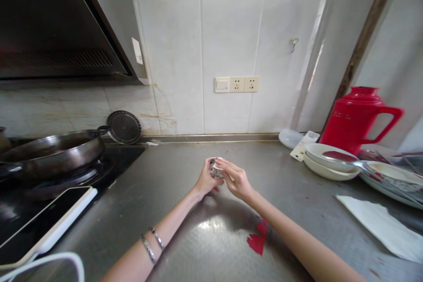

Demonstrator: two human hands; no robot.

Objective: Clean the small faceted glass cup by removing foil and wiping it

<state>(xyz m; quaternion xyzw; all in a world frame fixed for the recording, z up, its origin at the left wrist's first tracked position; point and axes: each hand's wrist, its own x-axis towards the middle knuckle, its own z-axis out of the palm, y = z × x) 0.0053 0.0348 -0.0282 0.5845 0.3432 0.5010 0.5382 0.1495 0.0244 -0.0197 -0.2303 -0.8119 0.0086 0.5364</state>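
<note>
Above the middle of the metal counter (165, 176), my two hands meet around a small shiny, silvery-clear object (213, 168); its kind is unclear because my fingers cover most of it. My left hand (206, 180) curls round it from the left. From the right, my right hand (236, 178) presses bent fingers over its top and side, where a bit of white shows. Just below my left hand a small red spot is visible on or near the counter. A torn red scrap (258, 240) lies flat near my right forearm.
On the left a pan (66, 154) sits on the black stove, with a phone (42, 224) and white cable in front. At right stand a red thermos (352, 119), stacked bowls (325, 169), plates and a white paper sheet (380, 224). Sockets (237, 84) are on the wall.
</note>
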